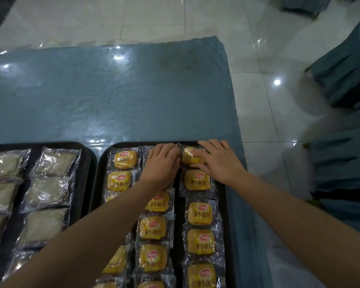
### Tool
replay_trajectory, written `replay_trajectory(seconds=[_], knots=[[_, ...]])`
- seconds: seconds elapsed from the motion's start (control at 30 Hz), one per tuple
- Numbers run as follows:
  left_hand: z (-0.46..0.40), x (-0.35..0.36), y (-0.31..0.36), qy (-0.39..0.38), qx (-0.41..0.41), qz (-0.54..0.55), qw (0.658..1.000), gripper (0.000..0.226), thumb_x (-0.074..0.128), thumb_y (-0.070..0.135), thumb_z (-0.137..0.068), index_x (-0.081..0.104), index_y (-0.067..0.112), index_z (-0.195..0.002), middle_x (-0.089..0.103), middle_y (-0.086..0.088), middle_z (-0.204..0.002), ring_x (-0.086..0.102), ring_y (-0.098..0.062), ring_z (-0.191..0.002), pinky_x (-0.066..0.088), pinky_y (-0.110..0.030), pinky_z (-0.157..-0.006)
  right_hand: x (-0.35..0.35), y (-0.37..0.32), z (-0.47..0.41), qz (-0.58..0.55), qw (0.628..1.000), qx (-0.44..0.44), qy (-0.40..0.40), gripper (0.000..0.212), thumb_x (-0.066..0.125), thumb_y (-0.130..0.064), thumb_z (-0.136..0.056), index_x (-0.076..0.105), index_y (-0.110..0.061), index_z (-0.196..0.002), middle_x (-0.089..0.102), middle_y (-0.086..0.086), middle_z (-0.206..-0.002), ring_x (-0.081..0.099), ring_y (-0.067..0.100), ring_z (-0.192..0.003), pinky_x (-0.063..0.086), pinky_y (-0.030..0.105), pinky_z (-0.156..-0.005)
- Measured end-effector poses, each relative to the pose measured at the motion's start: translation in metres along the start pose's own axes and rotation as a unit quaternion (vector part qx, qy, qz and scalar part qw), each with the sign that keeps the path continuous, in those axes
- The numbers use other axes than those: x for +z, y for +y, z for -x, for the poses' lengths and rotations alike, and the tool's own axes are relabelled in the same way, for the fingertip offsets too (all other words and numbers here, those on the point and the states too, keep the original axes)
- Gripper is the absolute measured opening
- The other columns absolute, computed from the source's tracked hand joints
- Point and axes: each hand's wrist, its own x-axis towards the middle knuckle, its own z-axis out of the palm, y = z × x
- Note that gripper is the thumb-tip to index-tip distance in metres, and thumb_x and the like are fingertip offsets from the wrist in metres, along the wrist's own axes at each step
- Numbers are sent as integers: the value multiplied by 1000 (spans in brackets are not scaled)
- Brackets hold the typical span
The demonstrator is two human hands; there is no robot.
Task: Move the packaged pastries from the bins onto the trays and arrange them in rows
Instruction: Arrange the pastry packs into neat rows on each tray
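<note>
- The step in hand is arranging: both hands work at the far end of the right tray (227,206), where yellow packaged pastries lie in three rows.
- The right hand (218,161) lies with straight fingers on the far-right pastry (190,156).
- The left hand (161,163) has curled fingers that pinch this wrapper's edge.
- I judge the next move is to square this pastry with its row.
- No bin is visible.
- The left tray (87,161) holds pale packages.
</note>
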Motion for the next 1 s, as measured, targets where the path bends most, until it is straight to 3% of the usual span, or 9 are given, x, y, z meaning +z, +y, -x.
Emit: replay_trajectory(seconds=[0.13,0.23,0.47,0.7,1.0], knots=[[-1,-15,-14,-26,-87,-40,995,37,43,41,-103,43,28,-138,39,0,-142,29,-25,-133,32,-45,-110,-6,-14,-14,-10,997,-57,-56,49,57,-38,-99,46,-31,-146,33,7,-161,37,29,-139,34,45,-108],[-1,-22,-16,-90,-100,-51,990,46,49,44,-101,36,33,-144,35,-1,-147,29,-28,-137,36,-47,-109,-7,-16,-18,17,991,-77,-106,50,46,-32,-105,33,-36,-153,17,2,-166,24,27,-146,29,44,-112],[3,-24,-14,-118,-120,-34,985,52,51,38,-102,32,35,-150,27,-1,-154,20,-30,-144,35,-49,-112,-17,-12,-26,85,983,-87,-140,50,52,-26,-99,42,-36,-147,31,-1,-159,35,25,-135,33,42,-102],[3,-23,-17,-131,-126,-5,983,52,52,37,-102,33,39,-150,24,-2,-157,13,-31,-147,35,-54,-113,-15,-20,-31,134,969,-84,-187,67,55,-26,-98,24,-39,-156,15,2,-165,26,30,-139,32,51,-106],[4,-21,-15,-146,-77,-77,983,50,41,40,-105,26,45,-153,20,-5,-155,14,-35,-144,36,-53,-113,-15,-28,-31,133,970,-109,-174,74,57,-25,-98,16,-34,-159,8,3,-168,25,31,-142,29,47,-112]])
